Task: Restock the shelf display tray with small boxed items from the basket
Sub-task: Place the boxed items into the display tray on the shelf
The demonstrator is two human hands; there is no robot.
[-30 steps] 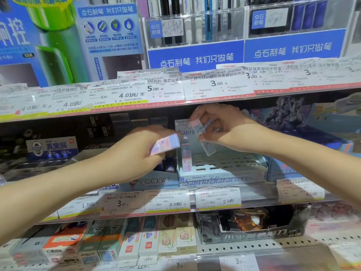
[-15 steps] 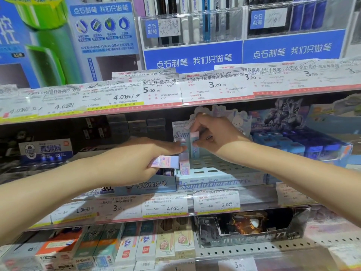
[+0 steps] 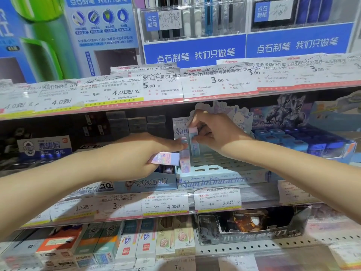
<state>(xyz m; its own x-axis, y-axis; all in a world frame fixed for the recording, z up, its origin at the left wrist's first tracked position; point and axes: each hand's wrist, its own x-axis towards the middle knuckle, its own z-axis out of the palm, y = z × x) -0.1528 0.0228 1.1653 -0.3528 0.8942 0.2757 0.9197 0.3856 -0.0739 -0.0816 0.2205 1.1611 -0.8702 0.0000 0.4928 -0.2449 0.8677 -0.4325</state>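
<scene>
Restocking has barely begun: the pale blue slotted cardboard display tray (image 3: 224, 174) holds boxes only at its left edge. The right hand (image 3: 213, 132) pinches an upright pastel box (image 3: 193, 140) there; the left hand (image 3: 134, 153) clasps another pink-lilac box (image 3: 166, 158) just beside. The basket is unseen.

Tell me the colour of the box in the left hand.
Pastel pink and lilac, with a small cartoon print; the box in the left hand shows in the head view.

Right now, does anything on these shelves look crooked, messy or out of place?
Yes. The price tags on the upper shelf rail overlap unevenly, curled and askew. The display tray is nearly empty, with boxes only at its left end, where the right hand holds a small box upright.
</scene>
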